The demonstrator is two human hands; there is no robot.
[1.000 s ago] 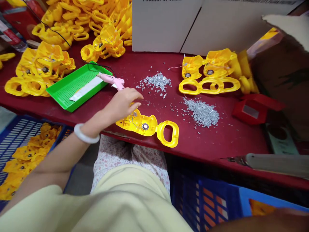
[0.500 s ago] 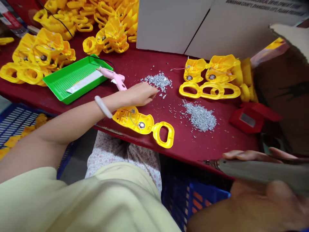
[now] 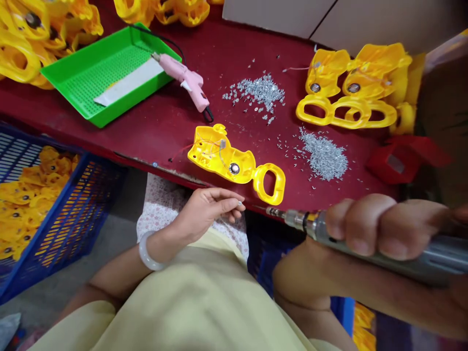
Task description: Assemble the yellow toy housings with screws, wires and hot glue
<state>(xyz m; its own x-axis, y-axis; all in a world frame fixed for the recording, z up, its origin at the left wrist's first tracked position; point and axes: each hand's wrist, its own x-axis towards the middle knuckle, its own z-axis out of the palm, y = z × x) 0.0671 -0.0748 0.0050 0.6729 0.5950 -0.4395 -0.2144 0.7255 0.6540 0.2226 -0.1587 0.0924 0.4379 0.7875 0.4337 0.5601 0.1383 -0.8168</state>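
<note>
The screwdriver (image 3: 321,230) points its thin tip at the left hand (image 3: 210,212), just beside the fingers, by the front edge of the red counter (image 3: 161,124). The right hand (image 3: 382,226) has its grip curled around the tool. The left grip pinches a tiny silver bit (image 3: 240,203). The yellow shell (image 3: 228,157) lies close to the edge, and red counter shows between it and the green tray (image 3: 84,78).

One head camera looks forward and down, close above a pale yellow cloth shirt (image 3: 197,297) at bottom middle.
</note>
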